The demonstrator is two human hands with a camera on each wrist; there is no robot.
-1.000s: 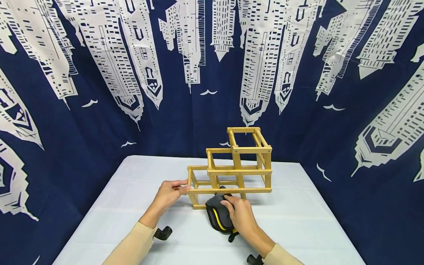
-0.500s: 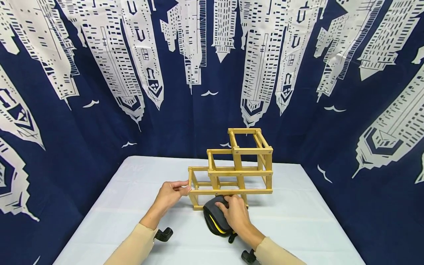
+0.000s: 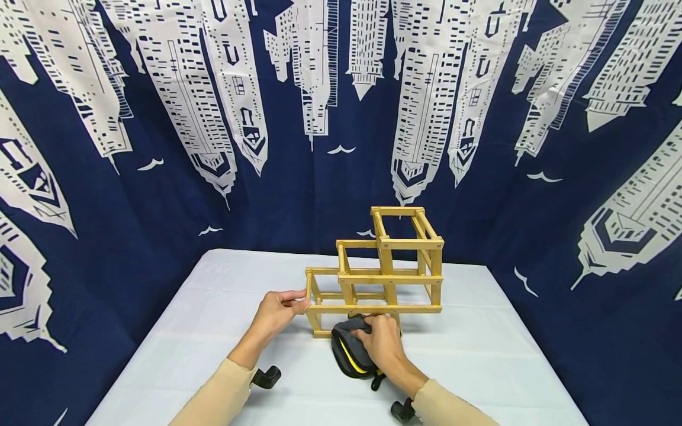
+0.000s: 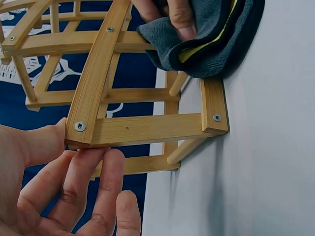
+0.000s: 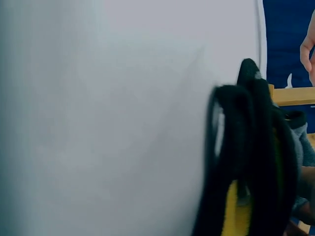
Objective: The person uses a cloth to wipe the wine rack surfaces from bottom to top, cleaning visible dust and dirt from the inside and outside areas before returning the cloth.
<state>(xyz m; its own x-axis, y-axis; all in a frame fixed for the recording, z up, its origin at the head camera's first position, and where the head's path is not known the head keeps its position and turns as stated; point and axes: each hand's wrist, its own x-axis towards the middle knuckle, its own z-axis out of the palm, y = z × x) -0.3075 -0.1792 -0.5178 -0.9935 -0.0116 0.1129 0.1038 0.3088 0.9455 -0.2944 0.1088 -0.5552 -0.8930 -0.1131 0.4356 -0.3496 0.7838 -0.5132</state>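
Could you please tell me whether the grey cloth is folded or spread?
Folded over, not spread: the grey cloth shows stacked black edges in the right wrist view.

Your left hand (image 3: 279, 309) met the near left corner of the rack (image 3: 391, 280), which stood on the table (image 3: 479, 355) with a curtain (image 3: 319, 189) behind. Your right hand (image 3: 385, 343) was on the cloth (image 3: 353, 349), at the rack's near side, right of your left hand. The rack's highest tier rose at its right end.
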